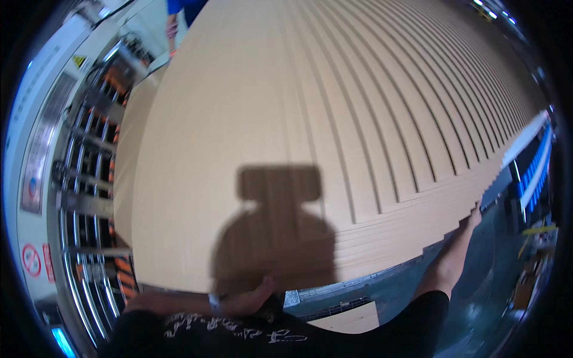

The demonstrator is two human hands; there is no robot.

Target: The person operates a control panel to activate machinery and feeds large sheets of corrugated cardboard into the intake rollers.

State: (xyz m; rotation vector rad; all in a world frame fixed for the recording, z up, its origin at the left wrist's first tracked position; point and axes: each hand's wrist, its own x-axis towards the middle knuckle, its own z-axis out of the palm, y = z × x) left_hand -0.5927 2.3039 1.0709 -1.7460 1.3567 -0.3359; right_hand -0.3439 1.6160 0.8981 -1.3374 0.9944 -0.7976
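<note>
A broad, fanned stack of tan cardboard sheets spreads out before me, its overlapping edges stepping away to the far right. My left hand is at the stack's near edge, close to my body. Its thumb points up against the edge while the other fingers are hidden. My right arm reaches out to the right, and my right hand touches the stepped side edge of the stack. The fingers there are too small and hidden to read. A dark shadow of my head and shoulders falls across the top sheet.
Left of the stack stands a machine with metal rollers and a pale panel bearing warning signs. Another person's arm shows at the far left. A loose tan sheet lies below the near edge. Blue rollers stand at the right.
</note>
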